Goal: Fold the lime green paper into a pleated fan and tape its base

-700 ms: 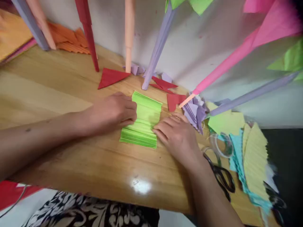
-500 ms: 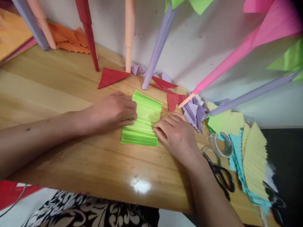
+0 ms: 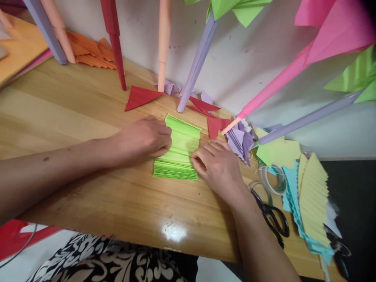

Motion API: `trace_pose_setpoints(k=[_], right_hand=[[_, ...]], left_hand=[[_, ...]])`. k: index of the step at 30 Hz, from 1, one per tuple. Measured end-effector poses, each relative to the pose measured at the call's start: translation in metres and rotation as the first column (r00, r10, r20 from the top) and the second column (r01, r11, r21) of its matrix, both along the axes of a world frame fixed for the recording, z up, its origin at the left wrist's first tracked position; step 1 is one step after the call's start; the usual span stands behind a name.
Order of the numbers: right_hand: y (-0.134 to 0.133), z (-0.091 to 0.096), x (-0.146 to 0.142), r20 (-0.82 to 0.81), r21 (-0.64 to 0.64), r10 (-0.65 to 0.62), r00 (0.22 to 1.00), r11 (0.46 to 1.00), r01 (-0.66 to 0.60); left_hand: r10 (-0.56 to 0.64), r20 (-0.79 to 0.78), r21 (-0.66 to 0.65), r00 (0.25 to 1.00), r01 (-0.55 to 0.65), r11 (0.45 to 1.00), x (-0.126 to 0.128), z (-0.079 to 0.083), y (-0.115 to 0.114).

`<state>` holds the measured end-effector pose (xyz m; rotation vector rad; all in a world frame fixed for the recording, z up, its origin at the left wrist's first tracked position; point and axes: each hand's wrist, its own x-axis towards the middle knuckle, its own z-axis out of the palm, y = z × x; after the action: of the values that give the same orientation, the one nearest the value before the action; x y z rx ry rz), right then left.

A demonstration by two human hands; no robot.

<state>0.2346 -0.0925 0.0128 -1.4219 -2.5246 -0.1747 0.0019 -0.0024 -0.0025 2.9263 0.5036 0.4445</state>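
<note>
While the broad brown wooden table [image 3: 126, 199] spread beneath everything, a long, slim pink paper tube [image 3: 276, 88] slanted above its far side; the small rectangular sheet of bright green paper [image 3: 185, 139], finely pleated, lay on the table between the two hands, its folds packed tightest along the near edge; the bare left hand [image 3: 143, 137] was curled, thumb and fingers together, on the sheet's left edge; the bare right hand [image 3: 219, 168] pinched the right edge between thumb and forefinger; to its right lay black, loop-handled scissors [image 3: 266, 211] and, just beyond, a ring-shaped roll of clear tape [image 3: 283, 186]; good creasing (in my judgement) called for both pinches held level, each narrow fold parallel to its neighbour, and even pressure, lest the pleats fan out.
</note>
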Motion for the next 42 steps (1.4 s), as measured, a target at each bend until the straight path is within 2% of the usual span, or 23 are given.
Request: trace_pose_setpoints(k=[7,19,29,33,42], right_hand=[[0.0007,-0.0001,0.0013,-0.028,-0.004,0.013,1.000,1.000,-0.013],[0.0003,-0.0014,0.0012,-0.035,0.002,0.007,0.999,1.000,-0.007],[0.0012,-0.0030,0.0015,-0.027,-0.033,-0.010,1.000,0.999,0.009],[0.0007,-0.0027,0.0011,-0.039,-0.025,-0.006,0.999,1.000,0.005],[0.0004,-0.0005,0.0029,-0.037,-0.024,0.014,0.999,1.000,-0.015]], left_hand=[[-0.009,0.040,-0.091,0.999,0.012,0.996,-0.0025,0.0011,0.0020],[0.007,0.042,-0.149,0.999,-0.001,0.989,0.0012,0.0003,0.0002],[0.013,-0.030,-0.033,0.999,-0.014,0.999,0.0042,0.0041,-0.0059],[0.010,-0.006,-0.002,1.000,-0.010,1.000,0.0058,0.0003,-0.0048],[0.046,0.061,-0.089,0.997,-0.040,0.995,0.0025,0.0009,0.0005]])
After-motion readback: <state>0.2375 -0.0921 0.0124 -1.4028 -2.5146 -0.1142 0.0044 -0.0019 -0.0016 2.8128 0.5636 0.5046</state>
